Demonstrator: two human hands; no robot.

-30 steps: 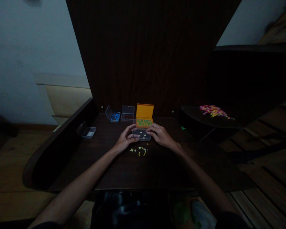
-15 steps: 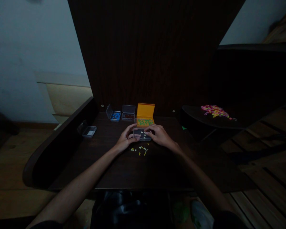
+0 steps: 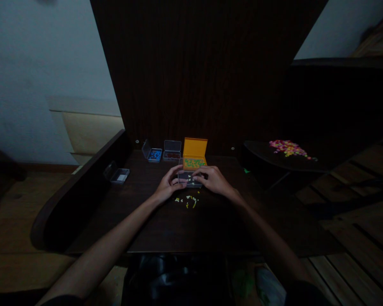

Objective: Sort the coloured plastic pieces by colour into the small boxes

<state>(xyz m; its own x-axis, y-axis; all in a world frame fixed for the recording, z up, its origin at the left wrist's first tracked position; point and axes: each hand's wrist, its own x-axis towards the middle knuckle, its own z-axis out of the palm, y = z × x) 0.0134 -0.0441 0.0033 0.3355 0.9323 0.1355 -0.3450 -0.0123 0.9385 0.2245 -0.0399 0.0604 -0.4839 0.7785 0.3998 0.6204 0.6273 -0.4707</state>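
My left hand (image 3: 171,182) is closed on the left side of a clear plastic box (image 3: 196,185), thumb in front and fingers behind. A few small pale pieces (image 3: 189,179) lie in that box. My right hand (image 3: 213,179) is over the box's right part, thumb and index finger close together; whatever is between them is too small to make out. Just in front of the box, small yellow and white pieces (image 3: 191,199) are scattered on the dark tabletop (image 3: 166,229). Right behind it stands an open orange box (image 3: 195,148) holding green pieces (image 3: 194,163).
Farther left stand an open clear box with blue pieces (image 3: 155,154), another with dark reddish pieces (image 3: 172,155), and one with a white patch (image 3: 121,175). Pink and yellow pieces (image 3: 289,148) are heaped on the right side shelf (image 3: 261,155). A raised side panel (image 3: 79,191) bounds the left.
My right hand's fingertips have shifted very slightly left over the clear box. My left hand keeps its hold, and the boxes behind stay in place.
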